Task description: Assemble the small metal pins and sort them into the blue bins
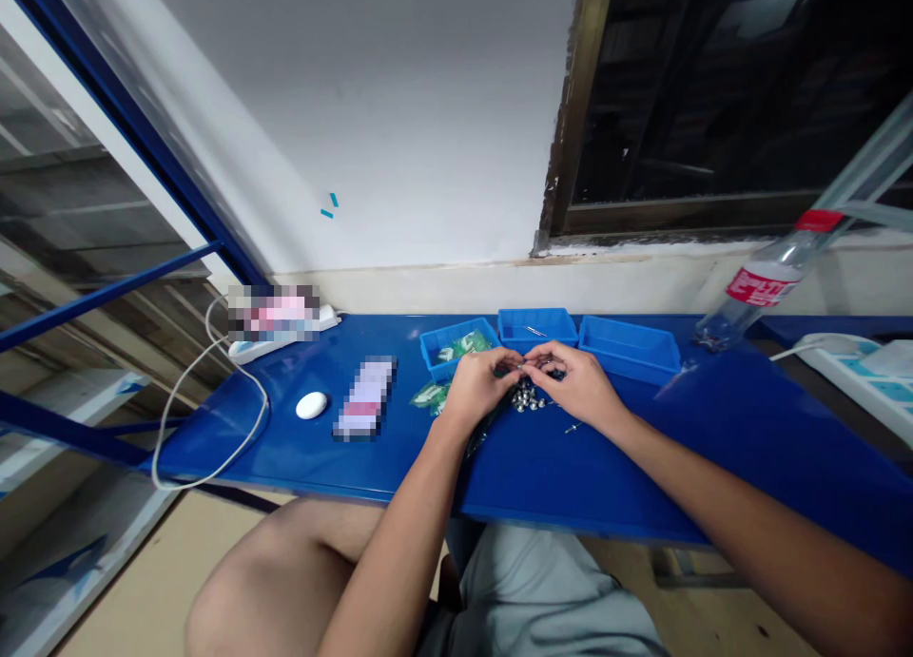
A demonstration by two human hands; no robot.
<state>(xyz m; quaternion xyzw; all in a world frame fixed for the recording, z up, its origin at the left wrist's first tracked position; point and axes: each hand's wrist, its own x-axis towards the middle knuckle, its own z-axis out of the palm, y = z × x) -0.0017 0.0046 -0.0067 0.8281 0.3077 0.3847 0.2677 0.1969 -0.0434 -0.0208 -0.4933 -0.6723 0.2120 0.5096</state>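
My left hand (479, 383) and my right hand (579, 383) meet over the blue table, thumbs and fingers pinched together at the tips. Whatever small piece sits between them is too small to make out. Just below the fingertips lies a pile of shiny, rounded metal parts (529, 398). A thin metal piece (573, 429) rests apart from the pile, under my right wrist. Beside my left wrist is a dark, glossy plastic-like piece (479, 436), partly hidden by the forearm. Green-and-white packets (430, 396) lie left of my left hand.
Three blue trays line the back: a left one (428, 351) holding similar packets, a middle one (538, 317) with thin metal pieces, and a right one (631, 350). A phone (365, 398), white oval object (312, 406), cable (164, 429) and plastic bottle (757, 284) stand around.
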